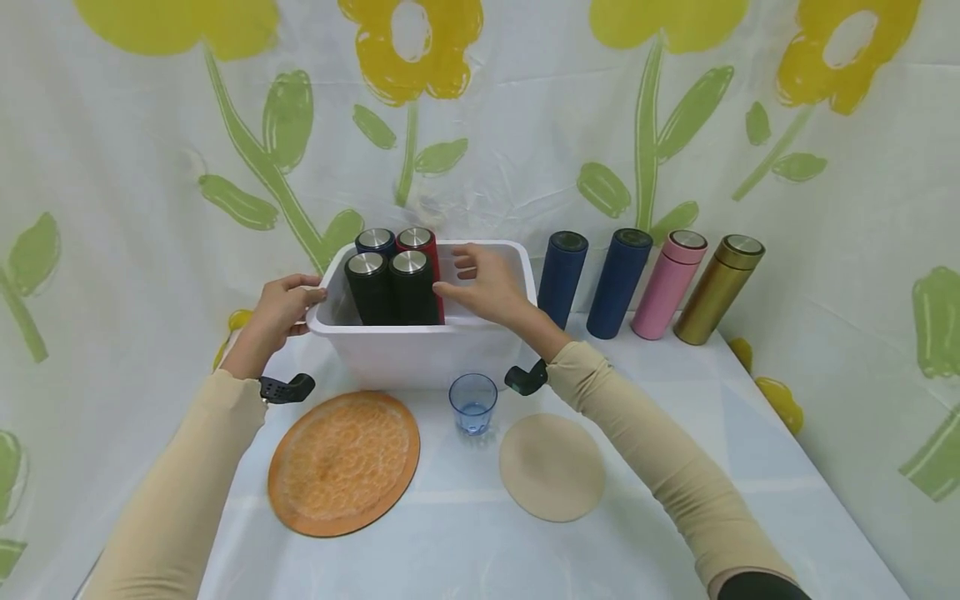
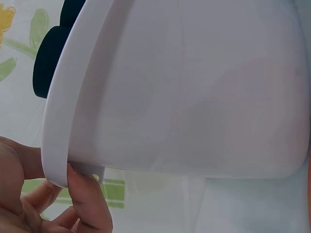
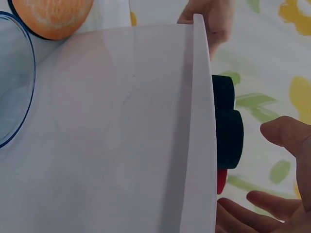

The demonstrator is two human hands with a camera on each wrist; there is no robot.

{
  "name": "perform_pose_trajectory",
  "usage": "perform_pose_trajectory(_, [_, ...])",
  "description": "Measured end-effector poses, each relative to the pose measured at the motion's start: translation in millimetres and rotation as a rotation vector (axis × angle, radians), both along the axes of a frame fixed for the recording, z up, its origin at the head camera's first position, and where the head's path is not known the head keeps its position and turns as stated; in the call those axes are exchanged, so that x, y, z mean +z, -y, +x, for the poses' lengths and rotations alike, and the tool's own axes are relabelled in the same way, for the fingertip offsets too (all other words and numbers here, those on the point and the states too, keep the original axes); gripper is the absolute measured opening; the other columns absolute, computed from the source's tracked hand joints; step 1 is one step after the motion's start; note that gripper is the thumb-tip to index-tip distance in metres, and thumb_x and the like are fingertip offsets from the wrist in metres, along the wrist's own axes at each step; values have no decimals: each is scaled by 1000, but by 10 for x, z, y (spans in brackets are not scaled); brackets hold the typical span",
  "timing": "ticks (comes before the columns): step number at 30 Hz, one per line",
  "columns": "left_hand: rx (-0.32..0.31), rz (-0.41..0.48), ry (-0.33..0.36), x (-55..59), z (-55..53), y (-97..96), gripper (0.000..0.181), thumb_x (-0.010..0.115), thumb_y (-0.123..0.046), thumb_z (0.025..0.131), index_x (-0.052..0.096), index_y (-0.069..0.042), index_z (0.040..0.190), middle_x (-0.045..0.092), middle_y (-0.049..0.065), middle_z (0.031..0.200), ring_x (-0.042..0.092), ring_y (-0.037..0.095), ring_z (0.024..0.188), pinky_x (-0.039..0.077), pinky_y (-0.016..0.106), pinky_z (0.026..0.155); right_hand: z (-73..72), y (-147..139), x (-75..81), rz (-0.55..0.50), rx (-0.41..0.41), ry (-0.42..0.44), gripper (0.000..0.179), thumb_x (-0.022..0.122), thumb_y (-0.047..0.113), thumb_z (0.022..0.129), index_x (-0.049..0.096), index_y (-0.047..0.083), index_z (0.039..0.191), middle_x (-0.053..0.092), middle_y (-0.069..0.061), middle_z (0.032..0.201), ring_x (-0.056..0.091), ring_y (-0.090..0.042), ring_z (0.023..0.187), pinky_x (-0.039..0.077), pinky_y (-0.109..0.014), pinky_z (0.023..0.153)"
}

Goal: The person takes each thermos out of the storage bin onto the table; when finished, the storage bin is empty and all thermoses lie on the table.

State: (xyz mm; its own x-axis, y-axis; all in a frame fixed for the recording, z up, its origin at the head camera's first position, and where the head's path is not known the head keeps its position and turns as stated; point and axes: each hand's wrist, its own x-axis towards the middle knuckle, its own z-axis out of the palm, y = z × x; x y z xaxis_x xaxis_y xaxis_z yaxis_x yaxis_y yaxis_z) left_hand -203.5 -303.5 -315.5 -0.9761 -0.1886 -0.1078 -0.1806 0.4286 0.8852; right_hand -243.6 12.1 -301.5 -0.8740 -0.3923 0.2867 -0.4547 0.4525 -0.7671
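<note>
A white plastic bin [image 1: 420, 358] stands at the back of the table with several thermos bottles upright in its left half. Two black thermoses [image 1: 413, 287] are in front; a blue one [image 1: 376, 240] and a red one [image 1: 417, 237] show behind them. My left hand [image 1: 281, 308] grips the bin's left rim; the left wrist view shows the thumb and fingers [image 2: 90, 204] on either side of it. Over the bin's right half, my right hand [image 1: 487, 283] hovers with fingers spread and nothing held. Its thumb comes close to the right-hand black thermos.
Right of the bin stand two blue thermoses [image 1: 562, 275] [image 1: 618, 283], a pink one [image 1: 669, 283] and a gold one [image 1: 718, 289]. In front are an orange round mat [image 1: 345, 462], a clear blue glass [image 1: 473, 404] and a beige round mat [image 1: 552, 467]. A flowered curtain [image 1: 510, 125] hangs behind.
</note>
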Motion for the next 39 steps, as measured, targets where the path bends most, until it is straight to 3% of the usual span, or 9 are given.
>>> perform_pose_trajectory(16, [9,-2,8,-53,-28,8,47,49,-20,104,43,-3,148,44,25,140,51,30,104,51,24,68,-115,280,-36,34,-1,50,71,80,32,86,49,6,143,59,-15,133,58,-31,121,51,-38,95])
perform_pose_trajectory(30, [-3,-21,-2,-38,-15,11,50,49,-23,104,42,-3,149,43,25,142,50,30,105,51,24,68,-165,461,-82,82,-39,-38,68,83,35,83,55,7,138,64,-9,122,60,-21,111,49,-33,92])
perform_pose_trajectory(39, [3,-27,-7,-15,6,4,49,49,-21,104,42,-2,149,43,26,141,50,30,105,51,23,67,-165,542,-87,101,-105,-108,61,85,37,80,57,6,124,66,-7,113,61,-19,102,48,-33,86])
